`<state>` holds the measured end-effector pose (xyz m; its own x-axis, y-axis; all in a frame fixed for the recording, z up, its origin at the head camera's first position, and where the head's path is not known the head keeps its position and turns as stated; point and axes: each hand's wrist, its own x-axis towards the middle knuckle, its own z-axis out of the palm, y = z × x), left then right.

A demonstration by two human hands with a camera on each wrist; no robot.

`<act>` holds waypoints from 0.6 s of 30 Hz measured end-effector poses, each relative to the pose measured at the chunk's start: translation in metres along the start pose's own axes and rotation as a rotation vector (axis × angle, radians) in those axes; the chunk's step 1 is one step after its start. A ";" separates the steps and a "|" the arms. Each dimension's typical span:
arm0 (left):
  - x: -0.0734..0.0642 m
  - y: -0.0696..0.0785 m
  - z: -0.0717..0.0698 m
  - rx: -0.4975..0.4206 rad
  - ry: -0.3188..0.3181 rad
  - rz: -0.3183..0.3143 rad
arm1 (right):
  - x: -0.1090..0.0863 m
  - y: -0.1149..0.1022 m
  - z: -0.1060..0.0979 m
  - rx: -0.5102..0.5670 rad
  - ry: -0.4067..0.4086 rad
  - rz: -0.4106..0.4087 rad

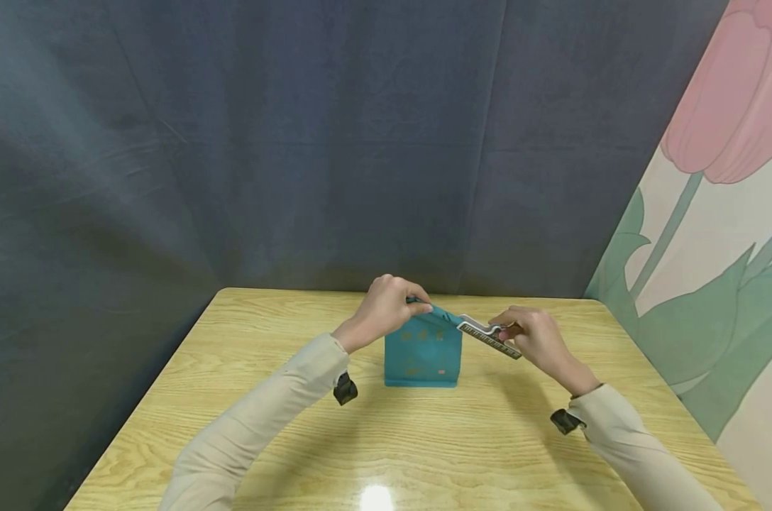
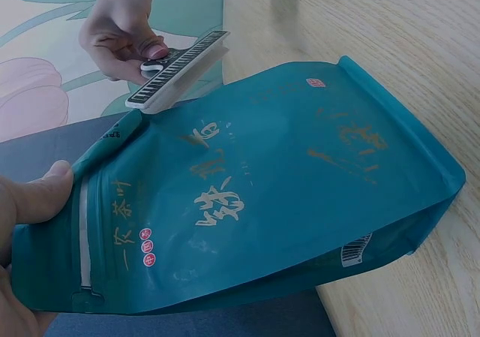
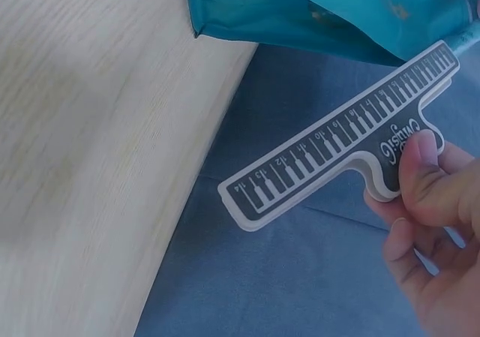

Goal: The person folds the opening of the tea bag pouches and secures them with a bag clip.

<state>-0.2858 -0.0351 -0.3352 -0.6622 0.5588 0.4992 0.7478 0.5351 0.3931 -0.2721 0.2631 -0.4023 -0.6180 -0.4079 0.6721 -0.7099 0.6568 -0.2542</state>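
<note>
A teal tea pouch (image 1: pixel 423 355) with gold lettering stands on the wooden table. My left hand (image 1: pixel 389 305) pinches its top edge, which is folded over. In the left wrist view a pale zip strip (image 2: pixel 85 232) runs below that fold. My right hand (image 1: pixel 537 339) pinches a long black-and-white clip (image 3: pixel 330 149), patterned with piano keys, by its handle. One end of the clip meets the pouch's top right corner; most of its length sticks out beyond the pouch. Whether the clip's jaws bite on the fold I cannot tell.
The light wooden table (image 1: pixel 296 454) stretches around the pouch. A dark curtain (image 1: pixel 360 142) hangs behind its far edge. On the right stands a wall panel (image 1: pixel 718 284) painted with pink tulips.
</note>
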 end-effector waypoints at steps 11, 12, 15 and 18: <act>0.000 0.000 0.000 -0.002 -0.009 -0.014 | 0.011 -0.006 -0.001 0.040 -0.037 0.009; 0.000 0.000 0.000 -0.001 -0.010 -0.016 | 0.012 -0.006 -0.001 0.047 -0.039 0.010; 0.000 0.000 0.000 -0.002 -0.011 -0.017 | 0.016 -0.009 0.001 0.073 -0.048 0.014; 0.000 0.000 0.000 -0.006 -0.010 -0.015 | 0.019 -0.011 0.003 0.094 -0.059 0.018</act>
<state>-0.2856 -0.0350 -0.3352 -0.6737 0.5568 0.4858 0.7380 0.5399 0.4047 -0.2767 0.2466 -0.3887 -0.6477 -0.4352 0.6254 -0.7254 0.6032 -0.3316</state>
